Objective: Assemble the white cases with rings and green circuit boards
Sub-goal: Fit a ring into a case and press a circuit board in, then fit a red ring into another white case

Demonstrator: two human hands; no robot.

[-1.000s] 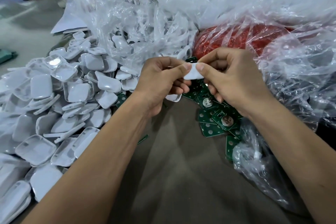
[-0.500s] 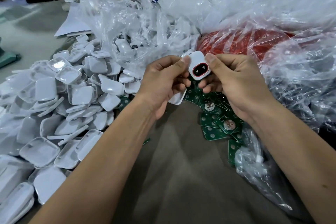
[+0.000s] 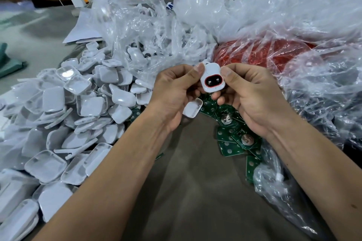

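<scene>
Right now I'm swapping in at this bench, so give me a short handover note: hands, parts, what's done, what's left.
Left hand and right hand pinch one white case between them, its red ring already seated and facing up.
The left hand also holds a second case half underneath.
Loose case halves are piled on the left; green boards lie under the right hand.
Red rings sit bagged behind.
Done: ring fitted.
Left: whether a board is inside cannot be seen; check, then close with the second half.
</scene>
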